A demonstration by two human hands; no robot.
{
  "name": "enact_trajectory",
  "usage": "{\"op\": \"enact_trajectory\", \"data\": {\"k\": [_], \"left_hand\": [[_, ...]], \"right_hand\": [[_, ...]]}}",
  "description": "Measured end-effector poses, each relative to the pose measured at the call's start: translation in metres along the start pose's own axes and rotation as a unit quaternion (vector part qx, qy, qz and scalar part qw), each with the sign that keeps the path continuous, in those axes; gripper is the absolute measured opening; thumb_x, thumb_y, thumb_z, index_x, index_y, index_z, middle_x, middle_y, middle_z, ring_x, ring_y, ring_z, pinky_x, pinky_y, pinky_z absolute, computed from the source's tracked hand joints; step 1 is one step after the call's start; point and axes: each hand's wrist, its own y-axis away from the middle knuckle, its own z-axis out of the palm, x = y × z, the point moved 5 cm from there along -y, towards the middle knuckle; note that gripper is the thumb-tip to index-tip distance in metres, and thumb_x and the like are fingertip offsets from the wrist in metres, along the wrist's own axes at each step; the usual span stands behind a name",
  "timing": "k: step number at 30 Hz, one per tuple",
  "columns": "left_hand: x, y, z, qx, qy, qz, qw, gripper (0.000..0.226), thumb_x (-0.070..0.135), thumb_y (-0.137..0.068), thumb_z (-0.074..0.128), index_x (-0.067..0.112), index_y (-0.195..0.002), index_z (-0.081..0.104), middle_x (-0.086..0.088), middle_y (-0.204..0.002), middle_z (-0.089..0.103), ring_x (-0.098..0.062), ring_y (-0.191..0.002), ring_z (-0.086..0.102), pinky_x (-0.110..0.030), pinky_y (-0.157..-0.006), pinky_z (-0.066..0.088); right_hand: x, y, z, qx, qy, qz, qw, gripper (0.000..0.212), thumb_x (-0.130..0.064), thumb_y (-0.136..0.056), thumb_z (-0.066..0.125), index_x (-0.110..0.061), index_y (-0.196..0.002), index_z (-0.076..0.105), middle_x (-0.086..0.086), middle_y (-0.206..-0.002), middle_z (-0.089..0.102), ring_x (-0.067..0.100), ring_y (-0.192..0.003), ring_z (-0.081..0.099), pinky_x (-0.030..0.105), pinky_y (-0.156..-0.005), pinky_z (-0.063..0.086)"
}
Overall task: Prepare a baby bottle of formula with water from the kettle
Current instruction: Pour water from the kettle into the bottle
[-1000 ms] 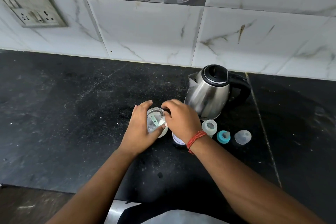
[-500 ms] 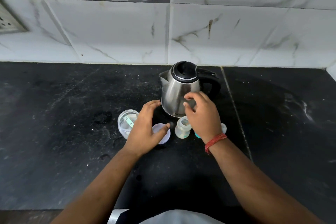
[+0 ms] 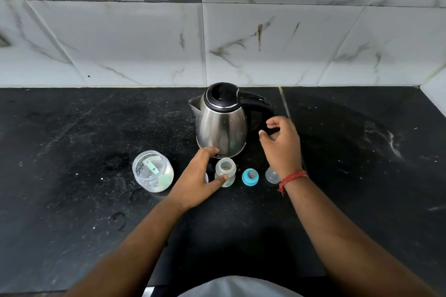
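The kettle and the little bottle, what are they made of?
The kettle looks like brushed steel: its grey body shines and mirrors the counter; its lid and handle look like black plastic. The bottle looks like cloudy see-through plastic, though it could be glass.

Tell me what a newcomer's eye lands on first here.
The steel kettle stands at the middle of the black counter, with the right hand beside its handle. In front of it, the left hand holds the open baby bottle; a clear jar stands further left.
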Motion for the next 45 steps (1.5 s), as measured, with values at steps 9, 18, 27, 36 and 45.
{"op": "enact_trajectory", "data": {"k": [9,18,27,36,45], "left_hand": [[-0.009,-0.003,0.01,-0.035,-0.003,-0.054,0.998,0.071,0.048,-0.081,0.074,0.028,-0.142,0.045,0.017,-0.136,0.05,0.001,-0.128,0.051,-0.031,-0.111,0.044],[-0.012,-0.008,0.018,-0.056,0.006,-0.084,0.995,0.069,0.043,-0.082,0.081,0.026,-0.141,0.049,0.018,-0.132,0.059,0.008,-0.123,0.053,-0.004,-0.099,0.034],[-0.002,-0.001,0.017,-0.005,0.014,-0.081,0.997,0.05,0.036,-0.086,0.08,0.033,-0.13,0.055,0.024,-0.119,0.065,0.013,-0.112,0.056,-0.002,-0.09,0.035],[0.002,0.011,-0.021,0.102,0.068,-0.064,0.99,0.045,0.045,-0.083,0.075,0.042,-0.124,0.056,0.022,-0.122,0.066,-0.004,-0.117,0.063,-0.036,-0.102,0.052],[0.012,0.017,-0.062,0.204,0.08,-0.044,0.975,0.048,0.042,-0.084,0.075,0.036,-0.127,0.055,0.019,-0.124,0.064,-0.006,-0.118,0.063,-0.04,-0.101,0.053]], "right_hand": [[0.017,-0.055,0.012,-0.05,-0.051,0.048,0.996,0.044,-0.009,-0.082,0.078,-0.019,-0.119,0.056,-0.007,-0.118,0.051,0.01,-0.103,0.058,0.02,-0.09,0.049],[0.02,-0.07,0.04,-0.149,-0.173,0.113,0.967,0.027,-0.003,-0.078,0.069,-0.02,-0.099,0.071,0.009,-0.1,0.075,0.026,-0.1,0.07,0.039,-0.089,0.056],[0.03,-0.066,0.046,-0.153,-0.261,0.155,0.94,0.036,-0.002,-0.072,0.069,-0.022,-0.101,0.074,0.006,-0.095,0.075,0.022,-0.094,0.069,0.036,-0.083,0.054],[0.021,-0.054,0.05,-0.087,-0.338,0.174,0.921,0.042,0.018,-0.069,0.056,-0.015,-0.089,0.072,0.005,-0.08,0.068,0.018,-0.079,0.064,0.032,-0.073,0.052],[-0.027,-0.053,0.006,0.012,-0.402,0.149,0.903,0.043,0.02,-0.062,0.053,-0.016,-0.078,0.069,-0.003,-0.066,0.06,0.011,-0.062,0.053,0.022,-0.056,0.045]]}}
